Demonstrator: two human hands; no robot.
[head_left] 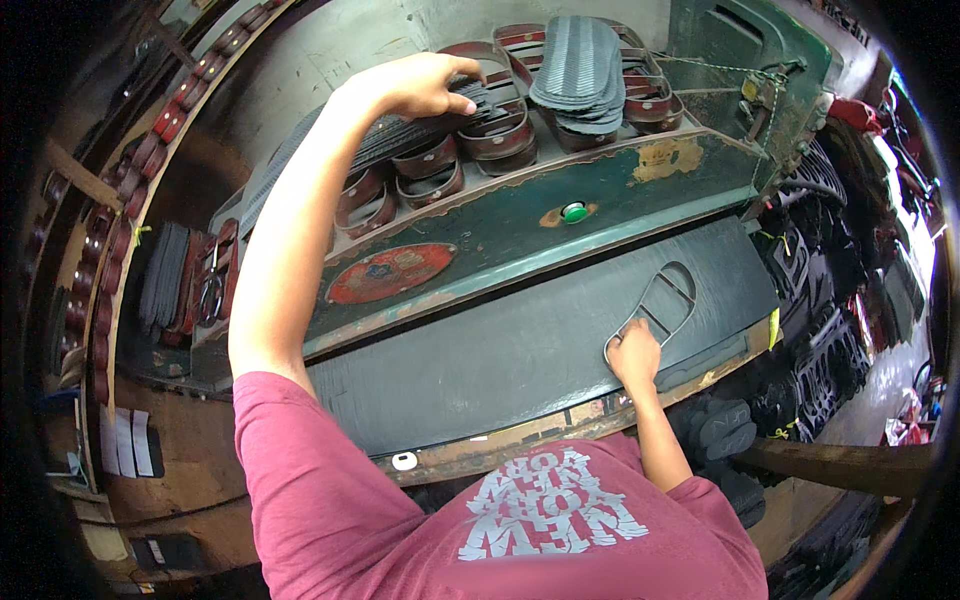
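My right hand [635,352] is closed around the near end of a sole-shaped cutting die [672,292]. The die, a thin metal outline with crossbars, lies on a black sheet [470,355]. My left arm stretches up and forward. At its end my left hand [425,88] hovers at a stack of dark grey soles [385,143], thumb and fingers apart and curved. I see nothing gripped between them. To the right of that hand stands a taller pile of ribbed grey soles [577,75].
Several dark red cutting dies [430,180] sit on the ledge of a green machine [480,215] with a green button [573,212]. More dies line a wooden shelf [140,215] at left. Black sheet offcuts [820,340] hang at right, near a wooden bar [840,462].
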